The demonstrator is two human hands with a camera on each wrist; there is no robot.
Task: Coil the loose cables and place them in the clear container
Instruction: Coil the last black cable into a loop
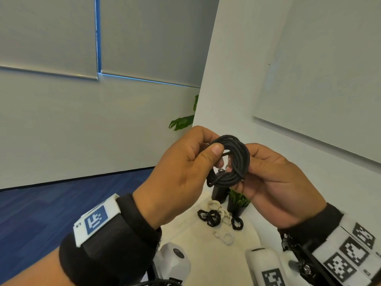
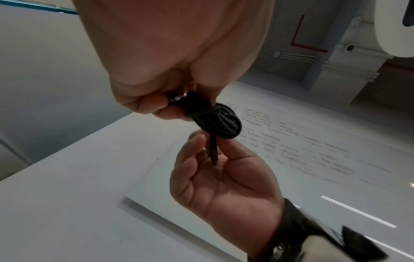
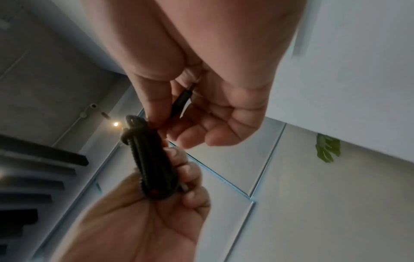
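Between both raised hands, the coiled black braided cable [image 1: 229,162] looks light, soft and springy; left hand [image 1: 181,172] pinches the loops, right hand [image 1: 274,182] pinches its plug end.

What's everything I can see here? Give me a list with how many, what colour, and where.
Coiled cable: one, black, held up between both hands.
Small cable coils: about three, black, on the table below.
White cables: a few, some coiled, among and in front of the black coils.
Potted plant: one, green in a black pot, behind the coils.
Whiteboard: one, white, on the right wall.
Table: one, white.
Floor: blue.
Left hand: pinches the coil.
Right hand: holds the cable's plug end.
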